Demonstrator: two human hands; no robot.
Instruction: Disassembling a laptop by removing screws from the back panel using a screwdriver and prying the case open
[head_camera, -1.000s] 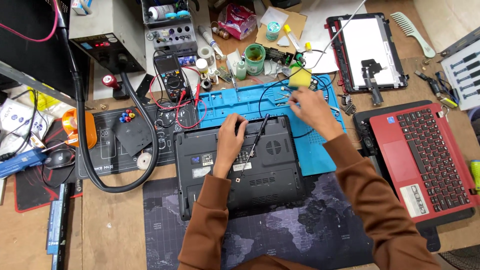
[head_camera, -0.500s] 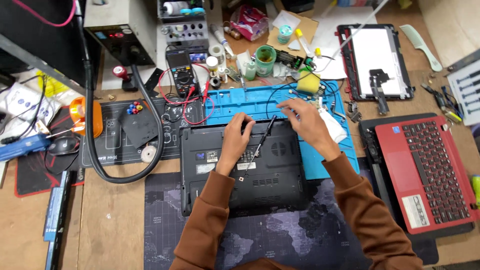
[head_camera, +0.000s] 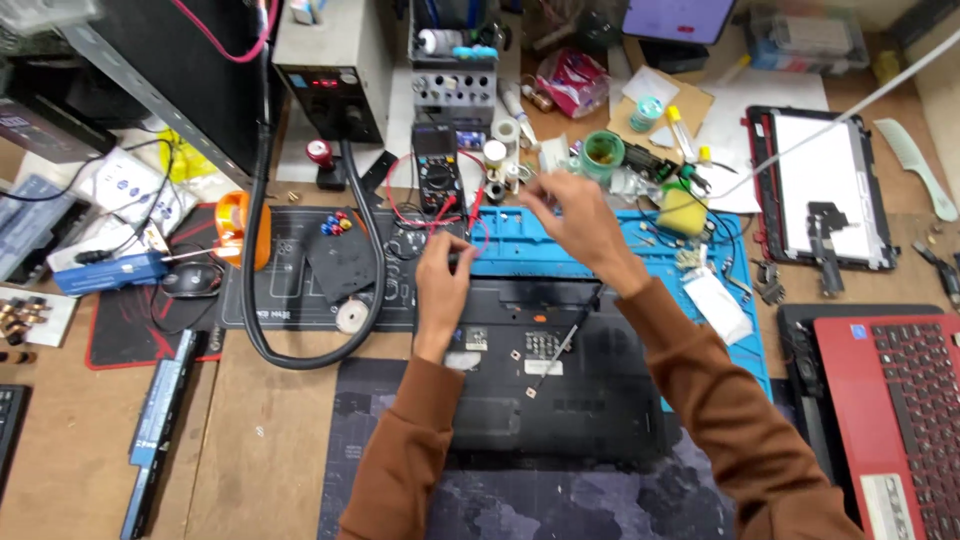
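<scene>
With the black laptop base (head_camera: 545, 375) lying underside-up just below the blue mat (head_camera: 620, 262), the left hand (head_camera: 442, 285) is pressing its top edge while the right hand (head_camera: 570, 218) is pinching something too small to identify above it, risking a drop among the red leads (head_camera: 478, 215).

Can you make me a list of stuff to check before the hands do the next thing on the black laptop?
1. Laptop lies flat, underside up, on the mat: ok.
2. Left hand rests at the laptop's top left edge, steadying it: ok.
3. Right hand is up over the blue mat, near the multimeter leads; what it pinches: cannot tell.
4. Red leads are tangled by the left hand: not ok.
5. Screwdriver lies loose across the laptop: not ok.
</scene>
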